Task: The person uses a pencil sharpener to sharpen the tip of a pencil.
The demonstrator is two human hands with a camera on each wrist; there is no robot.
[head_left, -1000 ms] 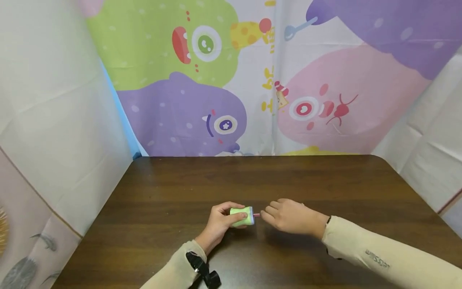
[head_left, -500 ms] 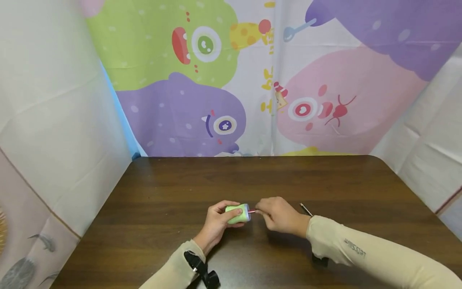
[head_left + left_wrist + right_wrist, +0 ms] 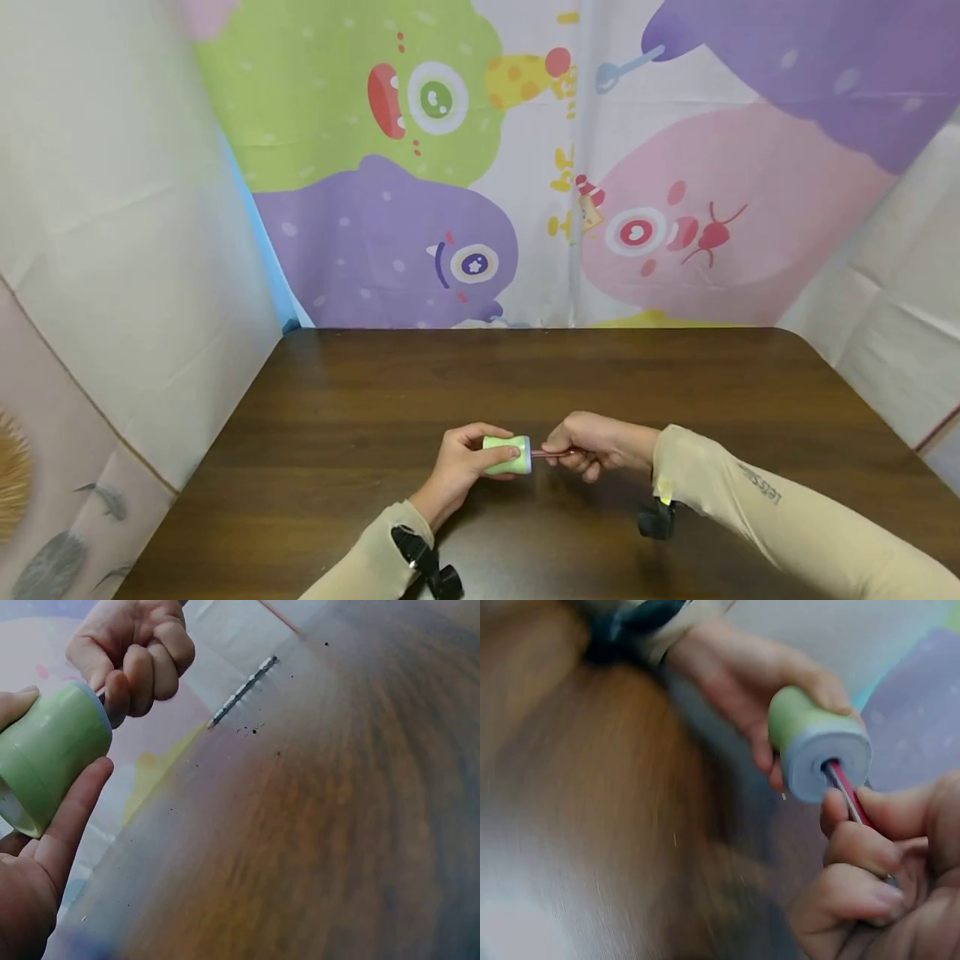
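A light green pencil sharpener (image 3: 498,455) with a pale blue end sits in my left hand (image 3: 467,460), thumb across its side and fingers around it. The right wrist view shows its round hole, with a red and silvery pencil (image 3: 846,789) standing in it. My right hand (image 3: 600,446) pinches that pencil between thumb and curled fingers, just right of the sharpener. The pencil's tip is hidden inside. Both hands are above the table. A second, dark patterned pencil (image 3: 244,691) lies on the table in the left wrist view; in the head view the right arm seems to cover it.
The brown wooden table (image 3: 360,392) spreads around both hands. Small dark specks lie near the dark pencil. A cartoon-printed cloth (image 3: 420,242) hangs behind the far edge, and a white cloth (image 3: 142,208) hangs at the left. Black wrist cameras (image 3: 656,521) hang below both sleeves.
My right hand has turned over and drawn slightly right, and more of the red pencil shows. The left hand keeps its hold on the sharpener. The dark pencil is now covered in the head view.
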